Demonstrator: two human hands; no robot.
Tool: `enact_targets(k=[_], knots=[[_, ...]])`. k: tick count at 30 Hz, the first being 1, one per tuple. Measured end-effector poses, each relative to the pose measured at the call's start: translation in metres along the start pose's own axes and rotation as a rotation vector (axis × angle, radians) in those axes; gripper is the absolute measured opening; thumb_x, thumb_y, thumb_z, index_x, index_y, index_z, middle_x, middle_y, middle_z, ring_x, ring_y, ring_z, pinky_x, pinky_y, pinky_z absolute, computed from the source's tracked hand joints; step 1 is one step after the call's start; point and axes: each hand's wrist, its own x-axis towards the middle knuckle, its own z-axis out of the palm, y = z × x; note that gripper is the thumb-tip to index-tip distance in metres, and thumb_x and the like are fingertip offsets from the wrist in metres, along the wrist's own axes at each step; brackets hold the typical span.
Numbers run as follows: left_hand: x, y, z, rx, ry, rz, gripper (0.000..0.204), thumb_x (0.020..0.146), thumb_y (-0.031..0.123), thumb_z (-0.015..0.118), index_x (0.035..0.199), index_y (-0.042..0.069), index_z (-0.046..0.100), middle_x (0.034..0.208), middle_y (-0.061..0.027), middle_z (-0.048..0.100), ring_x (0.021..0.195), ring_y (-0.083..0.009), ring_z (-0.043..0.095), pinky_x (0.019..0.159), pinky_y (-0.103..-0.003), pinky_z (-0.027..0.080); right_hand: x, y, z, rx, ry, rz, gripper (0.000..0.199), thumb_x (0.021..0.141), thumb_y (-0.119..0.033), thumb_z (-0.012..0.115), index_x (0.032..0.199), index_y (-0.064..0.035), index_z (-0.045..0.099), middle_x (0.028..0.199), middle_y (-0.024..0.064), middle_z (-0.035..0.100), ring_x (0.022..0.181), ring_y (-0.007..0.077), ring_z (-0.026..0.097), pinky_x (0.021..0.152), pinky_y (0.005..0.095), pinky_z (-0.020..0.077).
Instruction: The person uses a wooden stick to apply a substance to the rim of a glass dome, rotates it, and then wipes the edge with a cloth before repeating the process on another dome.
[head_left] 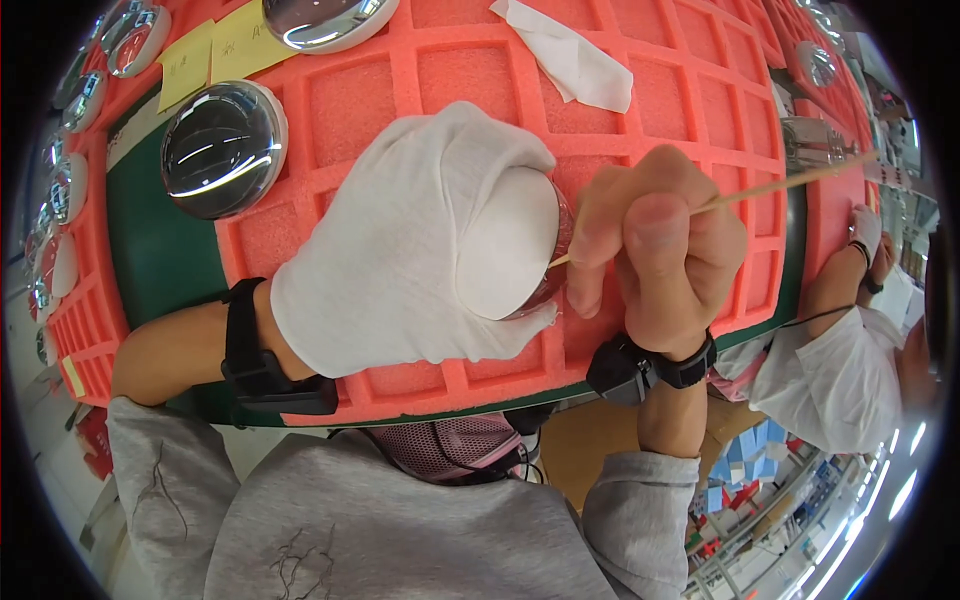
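My left hand, in a white glove, grips a round clear dome with a white face by its side, tilted so the white face points right. My right hand is bare and pinches a thin wooden stick between thumb and fingers. One tip of the stick meets the dome's edge, or comes very near it; I cannot tell whether they touch. Both hands are above a pink foam tray with square pockets. Left of my gloved hand rests a dark, shiny dome with a white rim.
Another dome lies at the far edge, near yellow paper notes. A folded white wipe sits across the tray. Green mat shows at left, with several domes beyond. At right are a clear glass container and another person's arm.
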Motion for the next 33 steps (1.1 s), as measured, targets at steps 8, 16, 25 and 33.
enact_targets(k=[8, 16, 25, 33], knots=[[0.002, 0.002, 0.000, -0.031, -0.019, -0.024, 0.069, 0.057, 0.018, 0.090, 0.117, 0.008, 0.057, 0.104, -0.0094, 0.059, 0.090, -0.0279, 0.062, 0.079, -0.037, 0.052, 0.003, 0.005, 0.002, -0.005, -0.061, -0.090, 0.031, 0.106, -0.020, 0.046, 0.084, 0.0004, 0.052, 0.059, 0.0061, 0.056, 0.043, 0.0108, 0.047, 0.043, 0.0250, 0.0373], [0.001, 0.000, 0.000, -0.031, -0.013, -0.036, 0.069, 0.058, 0.017, 0.090, 0.118, 0.007, 0.056, 0.105, -0.0094, 0.059, 0.091, -0.0261, 0.063, 0.079, -0.036, 0.052, 0.001, 0.001, 0.001, -0.025, -0.019, -0.039, 0.030, 0.106, -0.020, 0.047, 0.084, 0.0003, 0.052, 0.060, 0.0067, 0.058, 0.044, 0.0117, 0.048, 0.043, 0.0261, 0.0385], [0.002, 0.003, 0.003, -0.075, -0.018, -0.037, 0.068, 0.058, 0.018, 0.090, 0.117, 0.008, 0.056, 0.106, -0.0099, 0.058, 0.091, -0.0260, 0.062, 0.079, -0.035, 0.051, -0.003, 0.004, -0.003, 0.065, -0.034, -0.051, 0.030, 0.105, -0.018, 0.048, 0.082, 0.0014, 0.053, 0.061, 0.0084, 0.059, 0.045, 0.0128, 0.050, 0.044, 0.0269, 0.0398], [0.007, 0.010, -0.002, 0.002, -0.098, -0.044, 0.066, 0.060, 0.015, 0.089, 0.116, 0.007, 0.056, 0.106, -0.0089, 0.059, 0.091, -0.0239, 0.062, 0.081, -0.034, 0.051, -0.001, 0.006, -0.005, -0.064, -0.109, -0.116, 0.030, 0.105, -0.016, 0.046, 0.083, 0.0019, 0.054, 0.061, 0.0090, 0.058, 0.045, 0.0125, 0.050, 0.045, 0.0270, 0.0396]])
